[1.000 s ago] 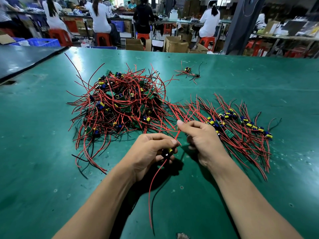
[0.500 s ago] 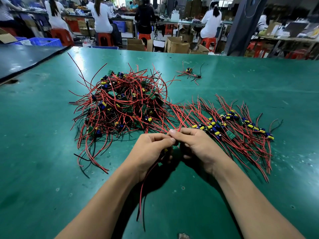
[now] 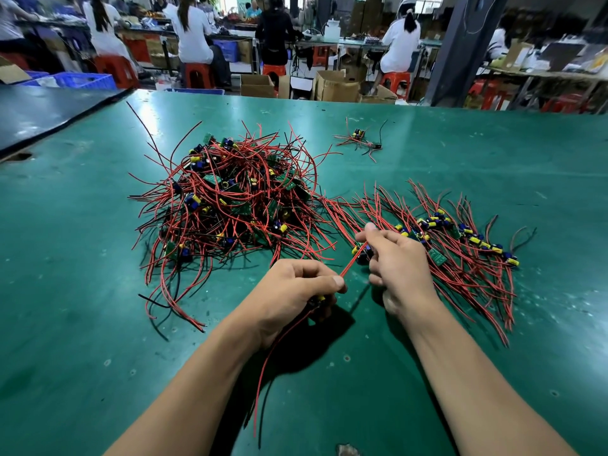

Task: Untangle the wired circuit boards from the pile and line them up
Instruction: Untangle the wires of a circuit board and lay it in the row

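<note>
Head view, looking down at a green-topped workbench. The left hand curls around a small circuit board with a yellow part. Thin red and black wires trail from that fist toward the viewer. The right hand pinches a second small board with yellow and blue parts. A taut red wire runs between the hands.

This looks like the separating step, with two boards held apart to free their wires. The next move probably calls for slipping the wire loose, then laying a board at the left end of the tidy row of wired boards on the right. The large tangled pile of red-wired boards sits to the left, mostly unsorted.

In the far background are blue plastic crates and open brown cardboard boxes. Their contents cannot be made out.
</note>
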{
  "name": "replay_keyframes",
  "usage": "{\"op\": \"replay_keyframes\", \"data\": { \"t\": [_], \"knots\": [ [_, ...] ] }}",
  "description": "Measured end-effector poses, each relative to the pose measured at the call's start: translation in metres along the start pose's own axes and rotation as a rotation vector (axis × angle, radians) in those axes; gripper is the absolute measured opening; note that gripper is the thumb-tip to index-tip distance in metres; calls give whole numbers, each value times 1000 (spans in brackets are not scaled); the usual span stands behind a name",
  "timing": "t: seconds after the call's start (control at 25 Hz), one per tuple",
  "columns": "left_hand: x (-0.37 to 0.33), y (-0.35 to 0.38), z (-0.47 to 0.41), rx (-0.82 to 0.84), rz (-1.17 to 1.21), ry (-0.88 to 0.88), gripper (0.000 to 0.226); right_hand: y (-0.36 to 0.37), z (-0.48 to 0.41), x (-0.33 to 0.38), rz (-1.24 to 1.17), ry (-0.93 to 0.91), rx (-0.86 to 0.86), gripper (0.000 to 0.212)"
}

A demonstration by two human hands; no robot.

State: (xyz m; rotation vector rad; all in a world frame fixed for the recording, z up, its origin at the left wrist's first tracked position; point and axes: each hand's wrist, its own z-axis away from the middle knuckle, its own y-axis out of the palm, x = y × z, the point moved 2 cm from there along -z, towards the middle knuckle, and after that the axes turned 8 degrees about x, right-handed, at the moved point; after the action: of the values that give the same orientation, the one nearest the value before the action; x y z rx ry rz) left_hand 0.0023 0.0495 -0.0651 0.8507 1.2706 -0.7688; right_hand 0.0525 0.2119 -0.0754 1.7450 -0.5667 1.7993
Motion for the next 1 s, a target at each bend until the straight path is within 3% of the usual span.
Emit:
{"op": "replay_keyframes", "data": {
  "t": [0.2,0.32,0.4,0.52,0.68,1.0],
  "knots": [
    [0,-2,-1,-16,16,-15,10,1,1,12,-638,360,160,35],
    [1,-2,-1,-35,25,-24,10,0,3,14,-782,428,193,32],
    [3,-4,-3,-86,56,-23,10,2,3,12,-710,365,219,32],
    [5,-4,-5,-159,128,-6,10,9,7,7,-376,211,294,31],
    [6,-6,-8,-207,216,-7,10,26,22,-4,-12,195,498,22],
    [3,-9,-4,-127,173,-3,12,22,18,-3,-24,100,354,28]
  ]
}}
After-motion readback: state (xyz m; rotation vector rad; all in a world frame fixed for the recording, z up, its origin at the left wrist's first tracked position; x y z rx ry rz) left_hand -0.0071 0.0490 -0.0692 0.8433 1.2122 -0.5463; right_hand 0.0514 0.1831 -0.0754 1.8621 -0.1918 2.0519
